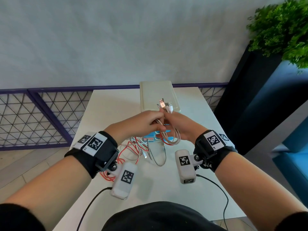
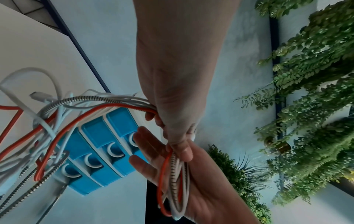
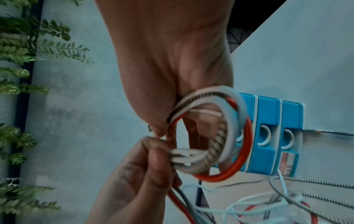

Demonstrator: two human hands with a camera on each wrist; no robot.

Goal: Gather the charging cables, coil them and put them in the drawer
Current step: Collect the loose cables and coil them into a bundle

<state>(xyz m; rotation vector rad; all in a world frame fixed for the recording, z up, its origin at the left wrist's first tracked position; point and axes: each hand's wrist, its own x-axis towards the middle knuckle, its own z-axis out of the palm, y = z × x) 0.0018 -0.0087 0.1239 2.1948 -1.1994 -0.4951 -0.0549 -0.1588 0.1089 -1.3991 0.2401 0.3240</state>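
Note:
Both hands meet above the white table [image 1: 106, 114], in front of a small drawer unit [image 1: 156, 92] with blue drawer fronts [image 2: 99, 151]. My right hand [image 1: 175, 125] holds a coil [image 1: 170, 139] of red, white and braided charging cables looped round its fingers. Several USB plugs [image 1: 164, 104] stick up above that hand. My left hand [image 1: 153, 122] grips the same strands just beside the coil [image 3: 220, 136]. From there the rest of the cables [image 1: 140, 150] trail down in a loose tangle on the table. The drawer fronts [image 3: 268, 136] sit flush.
A purple mesh fence [image 1: 41, 114] runs behind the table. A tall dark planter [image 1: 250, 97] with a green plant [image 1: 283, 30] stands at the right, beside blue furniture [image 1: 293, 147]. The wrist cameras' black leads [image 1: 221, 194] lie on the near tabletop.

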